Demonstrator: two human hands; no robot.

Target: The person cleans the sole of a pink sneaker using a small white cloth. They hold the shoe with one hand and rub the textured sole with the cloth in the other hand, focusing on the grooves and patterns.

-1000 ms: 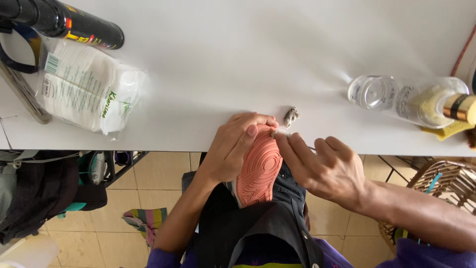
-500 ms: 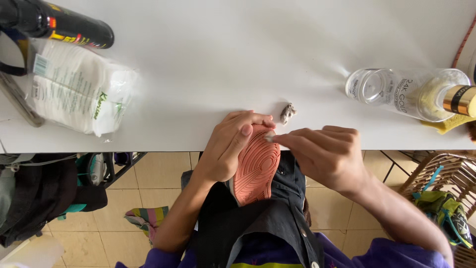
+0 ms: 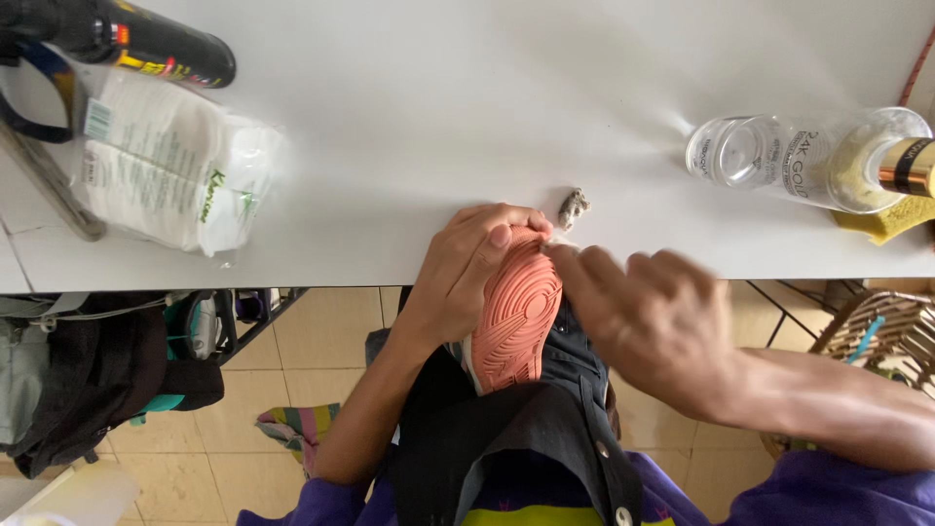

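Fingers of the left hand (image 3: 466,268) curled over the toe of the shoe (image 3: 514,319), gripping it with the pink ribbed sole turned up toward the camera; the index fingertip lay flat on the sole near its top edge. Fingers of the right hand (image 3: 651,319) came in from the other side, blurred, their tips pinched on a small pale scrap at the toe, though what the scrap was could not be told. The shoe sat against the person's lap, just below the near edge of the white table (image 3: 467,136), its toe overlapping that edge; a black apron (image 3: 506,438) lay under its heel.

Just beyond the fingertips, on the table, lay a small grey crumpled wad (image 3: 573,206), apart from both hands; behind it the tabletop ran bare toward the far side. To the right, near the table's corner, a clear glass bottle (image 3: 808,161) lay on its side with a gold cap, resting against a yellow sponge (image 3: 881,219); to the left, well apart from the hands, sat a white plastic packet (image 3: 166,166), and behind it a black spray can (image 3: 146,44) on its side. Below the table edge were tan floor tiles, a dark bag (image 3: 88,375) to the left and a wicker basket (image 3: 877,326) to the right.
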